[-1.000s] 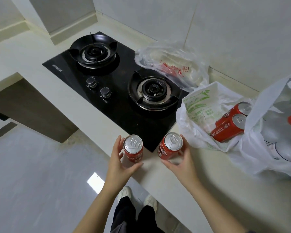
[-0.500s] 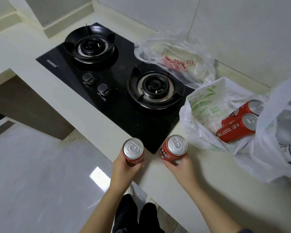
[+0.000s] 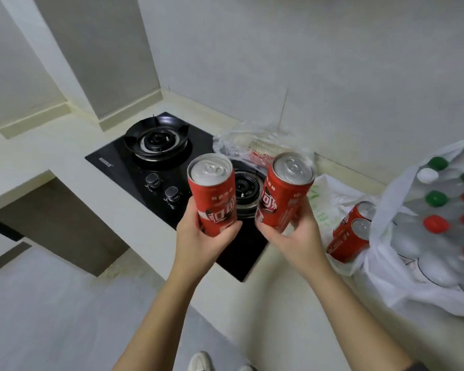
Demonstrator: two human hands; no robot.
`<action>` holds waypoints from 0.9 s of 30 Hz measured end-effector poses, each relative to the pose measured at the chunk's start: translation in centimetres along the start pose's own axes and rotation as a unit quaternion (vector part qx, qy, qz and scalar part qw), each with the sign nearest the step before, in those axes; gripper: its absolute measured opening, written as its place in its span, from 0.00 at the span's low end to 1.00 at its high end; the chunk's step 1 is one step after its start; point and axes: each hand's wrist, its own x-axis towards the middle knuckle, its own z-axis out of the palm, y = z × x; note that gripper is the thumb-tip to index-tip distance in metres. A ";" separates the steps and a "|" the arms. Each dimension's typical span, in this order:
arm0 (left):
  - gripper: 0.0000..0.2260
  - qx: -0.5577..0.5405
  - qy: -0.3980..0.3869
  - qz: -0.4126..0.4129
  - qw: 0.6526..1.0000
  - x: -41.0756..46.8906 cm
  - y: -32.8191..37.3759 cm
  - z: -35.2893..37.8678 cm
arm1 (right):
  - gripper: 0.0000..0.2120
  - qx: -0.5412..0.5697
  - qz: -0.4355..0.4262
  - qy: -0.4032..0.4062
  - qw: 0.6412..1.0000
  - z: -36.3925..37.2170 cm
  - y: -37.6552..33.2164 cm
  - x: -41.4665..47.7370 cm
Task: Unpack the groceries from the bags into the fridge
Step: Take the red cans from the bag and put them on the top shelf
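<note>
Hob (image 3: 113, 162) beneath red cans (image 3: 214, 199), bags (image 3: 386, 279) alongside.

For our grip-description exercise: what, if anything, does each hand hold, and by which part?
The left hand grips the left can and the right hand grips the right can, each round the lower body; both tops are uncovered.

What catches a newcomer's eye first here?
Two tall red cans, raised over the black gas hob: the left can in the left hand, the right can in the right hand. At the right, a white bag holds bottles with red and green caps; two more red cans lie beside it.
</note>
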 end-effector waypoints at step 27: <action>0.19 -0.160 0.079 0.127 0.976 3.5 19.9 -3.6 | 0.24 0.158 -0.145 0.036 0.976 -1.2 -19.1 4.9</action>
